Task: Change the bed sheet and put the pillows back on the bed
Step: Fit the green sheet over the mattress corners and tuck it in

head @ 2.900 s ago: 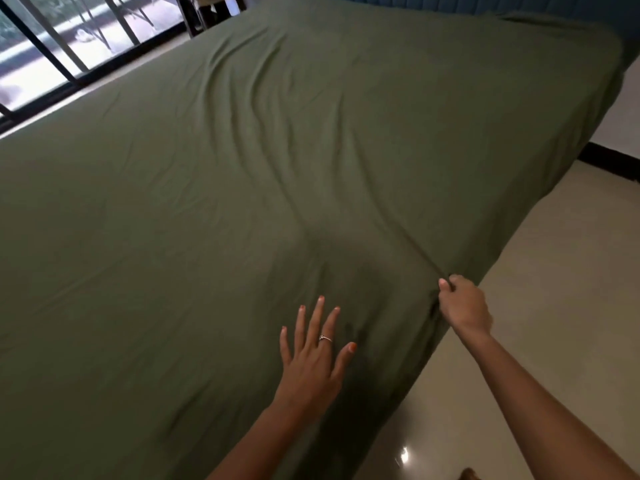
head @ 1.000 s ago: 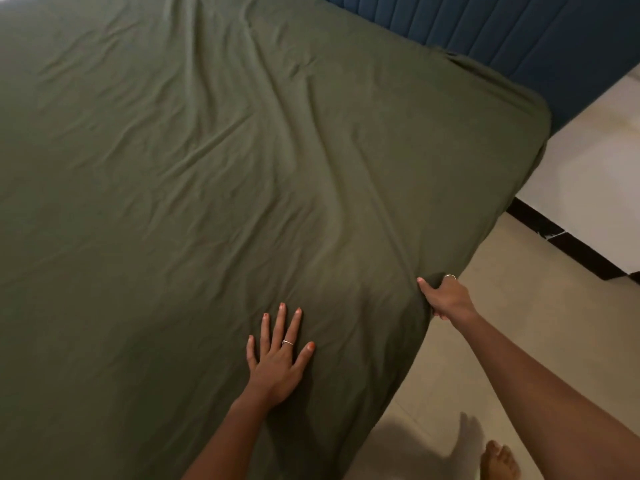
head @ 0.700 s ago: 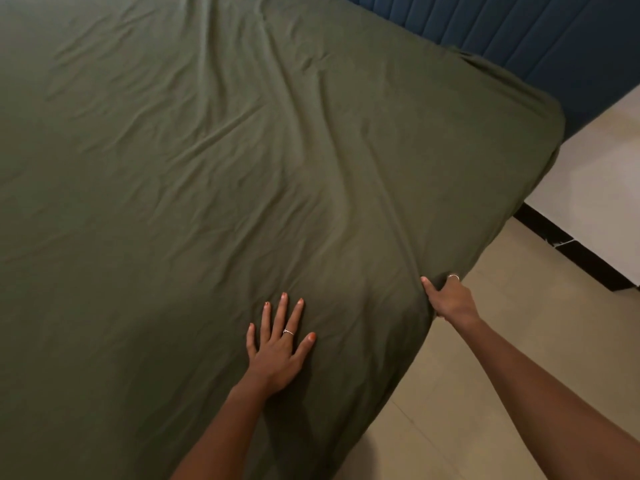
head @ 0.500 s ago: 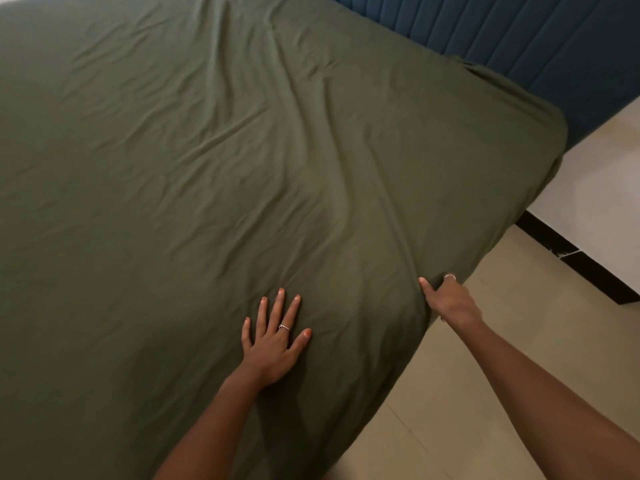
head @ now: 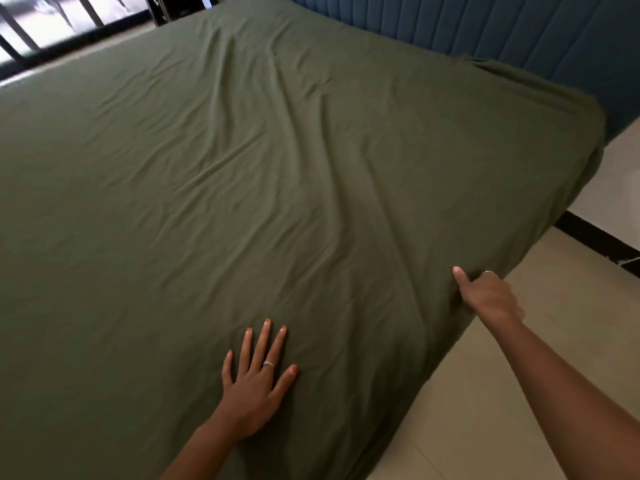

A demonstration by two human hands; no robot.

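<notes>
1. Across the bed, the green sheet (head: 242, 168) lies spread but wrinkled.
2. Left hand (head: 254, 379) presses flat, fingers apart; right hand (head: 485, 292) pinches the sheet's side edge.
3. Smoothing remains; no pillows visible.

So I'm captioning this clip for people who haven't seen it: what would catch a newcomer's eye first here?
The wrinkled dark green bed sheet fills nearly the whole view, spread over the bed up to the blue padded headboard at the top right. At the near edge the left hand lies flat on it with fingers spread, while the right hand grips the sheet at the bed's side, above the pale floor.
</notes>
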